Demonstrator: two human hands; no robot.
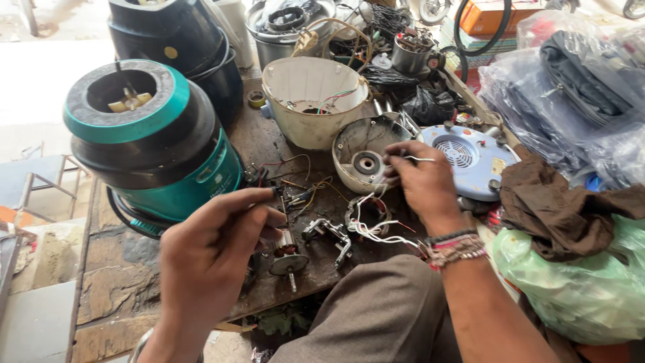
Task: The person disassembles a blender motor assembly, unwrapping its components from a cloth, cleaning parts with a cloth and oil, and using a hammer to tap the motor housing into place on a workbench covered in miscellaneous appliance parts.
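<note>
Motor [289,252] stripped out, wires [373,228] loose between hands; left hand [215,245] pinching a wire, right hand [420,176] gripping a thin tool [422,159]; reassembly undone.

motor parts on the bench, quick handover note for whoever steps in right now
Left hand: fingers pinched on a thin wire or tool above the motor armature; exactly what they grip is unclear.
Right hand: holds a thin metal pin or wire beside the round white housing.
On the bench: stator with white leads, metal bracket, green-and-black mixer base.
Done: motor apart, parts laid out.
Left: nothing reassembled yet.
</note>
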